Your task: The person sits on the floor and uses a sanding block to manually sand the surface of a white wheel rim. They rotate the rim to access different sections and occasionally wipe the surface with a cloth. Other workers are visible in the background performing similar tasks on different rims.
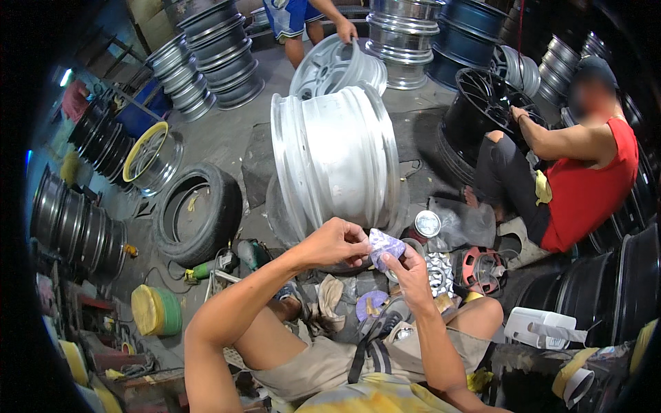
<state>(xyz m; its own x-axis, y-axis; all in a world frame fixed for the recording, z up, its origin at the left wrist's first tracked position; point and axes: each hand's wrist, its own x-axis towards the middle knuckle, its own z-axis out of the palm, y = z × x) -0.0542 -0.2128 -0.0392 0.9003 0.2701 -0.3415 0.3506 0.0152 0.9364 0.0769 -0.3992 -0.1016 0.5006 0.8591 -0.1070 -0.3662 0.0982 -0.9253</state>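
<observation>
A folded piece of purple and white sandpaper (387, 248) is held up in front of me. The thumb of my right hand (413, 275) presses on its face, with the fingers behind it. At its left edge my left hand (341, 242) is closed in a pinch; its fingertips meet the sheet there. Just beyond stands a big silver wheel rim (337, 151) on its side, its broad barrel facing me, with a tyre under it. A purple sanding disc (372, 305) lies on the floor below my hands.
At the right, a person in a red top (592, 186) sits by a black rim (482, 103). Another person's hand (346, 29) holds a silver rim (330, 69) at the back. A tyre (231, 213) lies left. A can (427, 224) and red reel-like object (482, 268) sit right.
</observation>
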